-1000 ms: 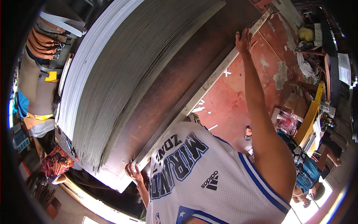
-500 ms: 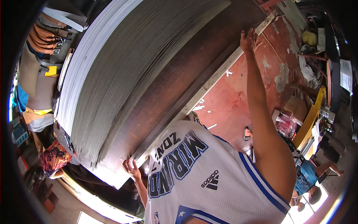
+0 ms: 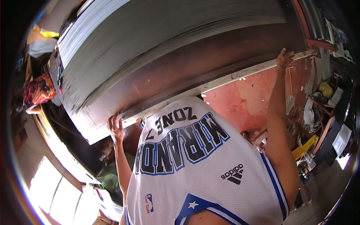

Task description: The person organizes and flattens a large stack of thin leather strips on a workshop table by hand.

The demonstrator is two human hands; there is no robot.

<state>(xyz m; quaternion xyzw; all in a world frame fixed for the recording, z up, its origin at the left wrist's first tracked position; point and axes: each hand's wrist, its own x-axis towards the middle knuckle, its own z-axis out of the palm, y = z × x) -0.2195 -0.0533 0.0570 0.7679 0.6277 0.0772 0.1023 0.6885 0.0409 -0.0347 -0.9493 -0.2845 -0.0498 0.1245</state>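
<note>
A tall stack of thin sheets (image 3: 150,41), white on its left part and grey elsewhere, lies on a dark brown worktop (image 3: 187,65) with a pale front edge. My left hand (image 3: 116,129) touches this edge near its left end, fingers apart and slightly bent. Far to the right, my right hand (image 3: 285,59) rests at the same edge with its fingers spread. Neither hand shows anything held. My torso, in a white and blue jersey (image 3: 180,138), is close against the front edge between the two arms.
Below the edge is a worn red surface (image 3: 243,99) with white scraps. Shelving with a yellow bar (image 3: 305,147), cloths and papers stands at the right. A red metal frame (image 3: 318,44) is at the upper right. Another person's patterned clothing (image 3: 39,92) shows at the left.
The view has turned, so the worktop edge lies flatter and the stack sits higher. Both hands remain at the edge. The co-worker in blue at the right is no longer visible.
</note>
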